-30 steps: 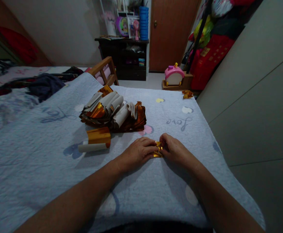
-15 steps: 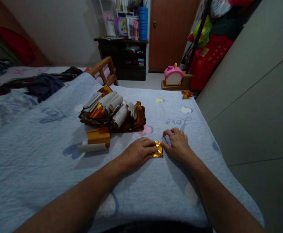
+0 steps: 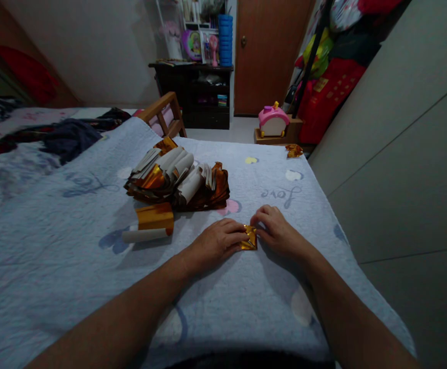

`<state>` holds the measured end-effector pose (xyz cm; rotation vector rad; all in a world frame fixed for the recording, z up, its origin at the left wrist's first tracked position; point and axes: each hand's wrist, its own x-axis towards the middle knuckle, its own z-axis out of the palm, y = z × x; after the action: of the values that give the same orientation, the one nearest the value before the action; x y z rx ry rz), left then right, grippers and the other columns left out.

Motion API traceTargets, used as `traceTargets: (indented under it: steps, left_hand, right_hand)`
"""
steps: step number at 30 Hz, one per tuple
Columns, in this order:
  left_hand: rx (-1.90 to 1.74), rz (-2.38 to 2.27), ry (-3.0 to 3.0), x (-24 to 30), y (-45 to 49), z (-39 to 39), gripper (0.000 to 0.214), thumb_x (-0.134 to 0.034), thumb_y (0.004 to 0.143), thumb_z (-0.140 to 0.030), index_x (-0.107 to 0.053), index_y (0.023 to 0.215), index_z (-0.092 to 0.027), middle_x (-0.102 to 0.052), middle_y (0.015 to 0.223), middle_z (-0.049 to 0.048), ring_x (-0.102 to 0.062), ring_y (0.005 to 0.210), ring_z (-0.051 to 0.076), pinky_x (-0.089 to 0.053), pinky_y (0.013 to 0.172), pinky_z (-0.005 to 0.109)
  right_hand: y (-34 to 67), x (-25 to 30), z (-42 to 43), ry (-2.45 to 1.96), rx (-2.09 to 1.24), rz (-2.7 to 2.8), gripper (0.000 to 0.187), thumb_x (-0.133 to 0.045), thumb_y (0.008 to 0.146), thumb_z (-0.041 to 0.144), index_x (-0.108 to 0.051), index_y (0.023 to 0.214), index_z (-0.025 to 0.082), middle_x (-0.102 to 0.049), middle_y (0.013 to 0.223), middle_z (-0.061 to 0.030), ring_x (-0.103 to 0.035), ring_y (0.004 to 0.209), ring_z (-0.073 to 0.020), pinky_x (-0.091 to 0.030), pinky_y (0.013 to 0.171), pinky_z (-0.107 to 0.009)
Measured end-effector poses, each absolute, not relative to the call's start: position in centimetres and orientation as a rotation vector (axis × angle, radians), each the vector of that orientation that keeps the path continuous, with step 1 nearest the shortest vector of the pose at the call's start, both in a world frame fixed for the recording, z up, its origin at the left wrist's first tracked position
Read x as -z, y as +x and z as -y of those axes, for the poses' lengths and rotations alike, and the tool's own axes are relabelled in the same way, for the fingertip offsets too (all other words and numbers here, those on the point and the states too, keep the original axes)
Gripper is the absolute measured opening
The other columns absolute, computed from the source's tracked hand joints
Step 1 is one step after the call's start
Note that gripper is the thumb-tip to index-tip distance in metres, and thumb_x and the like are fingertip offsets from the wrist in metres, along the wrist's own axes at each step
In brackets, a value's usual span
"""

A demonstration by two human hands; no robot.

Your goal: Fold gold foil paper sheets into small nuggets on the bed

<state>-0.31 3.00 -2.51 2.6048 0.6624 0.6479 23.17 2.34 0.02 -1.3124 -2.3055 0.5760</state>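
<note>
A small folded piece of gold foil paper [image 3: 250,242] lies on the bed cover in front of me. My left hand [image 3: 221,238] is closed over its left side, fingers together and pressing it down, so that part is hidden. At the upper right corner, my right hand [image 3: 275,228] has thumb and fingers drawn together in a pinch on the edge. Farther left is a loose curled sheet [image 3: 154,218], gold on one face and pale on the other. Behind it sits a large pile of gold-and-white paper sheets [image 3: 185,179], some rolled over.
The light blue bed cover [image 3: 208,318] spreads under everything. A crumpled gold foil piece [image 3: 294,150] lies near the far right corner. A pale cabinet [image 3: 407,195] runs along the right; a pink toy [image 3: 273,121] stands beyond the bed. Dark clothes [image 3: 71,136] lie at left.
My right hand's fingers have drawn in from a spread pose to a pinch at the foil's upper right corner. My left hand stays on the foil.
</note>
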Motion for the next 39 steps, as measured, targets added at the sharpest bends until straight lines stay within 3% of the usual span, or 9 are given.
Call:
traceTargets:
  steps: [6, 9, 13, 18, 24, 29, 34, 39]
  left_hand:
    - [-0.609, -0.708, 2.484, 1.3, -0.9, -3.3, 0.021, -0.062, 0.096, -0.022, -0.062, 0.118, -0.020, -0.069, 0.115, 0.0083, -0.062, 0.106, 0.021, -0.050, 0.093, 0.037]
    - [-0.579, -0.855, 2.410, 1.0, -1.2, -3.3, 0.011, -0.065, 0.093, -0.022, -0.060, 0.102, -0.018, -0.067, 0.100, 0.0052, -0.061, 0.091, 0.019, -0.051, 0.083, 0.033]
    - [-0.629, -0.725, 2.388, 1.2, -1.2, -3.3, 0.007, -0.061, 0.096, -0.018, -0.059, 0.089, -0.018, -0.066, 0.103, 0.0061, -0.061, 0.097, 0.019, -0.050, 0.086, 0.032]
    - [-0.752, -0.725, 2.484, 1.6, -1.1, -3.2, 0.003, -0.065, 0.094, -0.021, -0.067, 0.096, -0.020, -0.064, 0.112, 0.0075, -0.057, 0.106, 0.021, -0.048, 0.093, 0.037]
    - [-0.657, -0.771, 2.507, 1.3, -1.1, -2.7, 0.008, -0.061, 0.096, -0.018, -0.068, 0.093, -0.019, -0.064, 0.096, 0.0054, -0.058, 0.091, 0.019, -0.049, 0.079, 0.031]
    - [-0.633, -0.747, 2.512, 0.7, -0.8, -2.3, 0.011, -0.063, 0.094, -0.022, -0.066, 0.105, -0.019, -0.066, 0.102, 0.0068, -0.059, 0.095, 0.021, -0.049, 0.083, 0.034]
    - [-0.585, -0.842, 2.504, 0.9, -0.6, -2.1, 0.021, -0.071, 0.090, -0.027, -0.066, 0.108, -0.020, -0.066, 0.104, 0.0072, -0.059, 0.097, 0.023, -0.050, 0.084, 0.036]
    - [-0.580, -0.867, 2.597, 0.9, -0.4, -1.8, 0.015, -0.062, 0.096, -0.028, -0.067, 0.108, -0.021, -0.068, 0.103, 0.0067, -0.061, 0.095, 0.022, -0.051, 0.083, 0.036]
  right_hand:
    - [22.6, -1.1, -1.6, -1.221, -0.646, 2.452, 0.025, -0.053, 0.085, 0.001, -0.064, 0.096, 0.021, -0.060, 0.104, -0.0074, -0.050, 0.100, -0.0236, -0.041, 0.091, -0.040]
    - [22.5, -1.0, -1.5, -1.212, -0.623, 2.472, 0.026, -0.055, 0.083, 0.001, -0.065, 0.096, 0.021, -0.060, 0.104, -0.0078, -0.049, 0.100, -0.0241, -0.041, 0.090, -0.040]
    - [22.5, -0.9, -1.5, -1.195, -0.620, 2.473, 0.026, -0.058, 0.083, 0.003, -0.068, 0.095, 0.022, -0.059, 0.102, -0.0071, -0.049, 0.098, -0.0238, -0.040, 0.088, -0.039]
    - [22.5, -1.2, -1.5, -1.197, -0.613, 2.480, 0.026, -0.060, 0.083, 0.003, -0.071, 0.095, 0.024, -0.060, 0.102, -0.0068, -0.051, 0.099, -0.0236, -0.040, 0.088, -0.039]
    - [22.7, -1.0, -1.7, -1.144, -0.610, 2.485, 0.020, -0.065, 0.087, 0.008, -0.074, 0.093, 0.025, -0.062, 0.101, -0.0060, -0.054, 0.096, -0.0219, -0.041, 0.089, -0.038]
    - [22.8, -0.7, -2.0, -1.110, -0.591, 2.489, 0.014, -0.066, 0.090, 0.013, -0.073, 0.096, 0.024, -0.063, 0.101, -0.0066, -0.054, 0.096, -0.0218, -0.042, 0.088, -0.038]
    - [22.6, -0.7, -1.9, -1.125, -0.575, 2.491, 0.023, -0.062, 0.089, 0.008, -0.071, 0.103, 0.023, -0.063, 0.102, -0.0068, -0.054, 0.096, -0.0218, -0.043, 0.087, -0.037]
    - [22.6, -0.9, -1.8, -1.130, -0.569, 2.496, 0.027, -0.060, 0.086, 0.004, -0.070, 0.103, 0.023, -0.062, 0.103, -0.0069, -0.053, 0.097, -0.0222, -0.043, 0.087, -0.038]
